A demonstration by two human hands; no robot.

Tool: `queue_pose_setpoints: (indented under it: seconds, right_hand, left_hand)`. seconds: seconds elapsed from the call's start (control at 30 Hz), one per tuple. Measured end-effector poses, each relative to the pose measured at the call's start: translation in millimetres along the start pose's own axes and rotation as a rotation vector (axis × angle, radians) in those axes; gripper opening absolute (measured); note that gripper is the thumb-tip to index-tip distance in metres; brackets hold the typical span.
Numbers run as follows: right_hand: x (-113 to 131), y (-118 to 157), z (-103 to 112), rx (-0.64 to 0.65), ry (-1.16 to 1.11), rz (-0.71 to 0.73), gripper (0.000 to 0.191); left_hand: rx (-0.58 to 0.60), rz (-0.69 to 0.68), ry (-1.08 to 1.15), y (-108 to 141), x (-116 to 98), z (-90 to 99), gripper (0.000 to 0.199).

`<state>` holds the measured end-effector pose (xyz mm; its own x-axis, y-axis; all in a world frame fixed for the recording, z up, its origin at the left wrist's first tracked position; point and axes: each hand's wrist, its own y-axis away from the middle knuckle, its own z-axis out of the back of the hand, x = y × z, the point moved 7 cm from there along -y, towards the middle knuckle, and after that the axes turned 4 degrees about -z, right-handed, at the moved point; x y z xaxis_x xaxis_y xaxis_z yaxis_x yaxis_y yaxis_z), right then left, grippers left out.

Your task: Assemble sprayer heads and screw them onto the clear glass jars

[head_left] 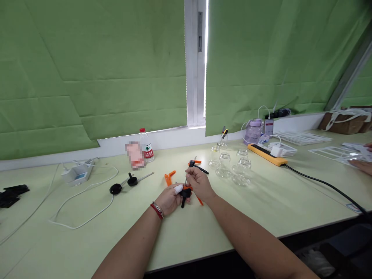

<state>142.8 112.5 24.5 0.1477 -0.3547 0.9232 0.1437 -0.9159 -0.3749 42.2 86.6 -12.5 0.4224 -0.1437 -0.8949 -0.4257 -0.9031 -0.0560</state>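
Your left hand (167, 200)'s grip clamps the round black plastic head with orange fittings (185, 193), right of the red-capped clear plastic bottle (148, 148) and nearer you; your right hand (200, 184) pinches its thin grey metal rod (186, 179). Looks part-assembled. Right of bottle, black-and-orange unit (197, 166) looks joined. Nearer you than bottle, two black round caps with metal rods (133, 181) show no orange; bent orange plastic piece (168, 179) lies loose.
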Motion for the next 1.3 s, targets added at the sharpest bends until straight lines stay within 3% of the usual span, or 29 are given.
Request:
queue_pose_setpoints:
  seconds: [0.43, 0.77, 1.3]
  right_hand:
    - [0, -1, -1, 0.036, -0.042, -0.047, 0.017]
    - [-10, -2, 6, -0.054, 0.046, -0.045, 0.016]
    - [-11, 0, 2, 0.007, 0.148, -0.051, 0.022]
  left_hand:
    - [0.034, 0.023, -0.035, 3, -5, -8.6, 0.028]
    - [-0.004, 0.013, -0.051, 3, -6, -7.8, 0.030]
    - [0.014, 0.032, -0.052, 2, -2, -6.4, 0.031]
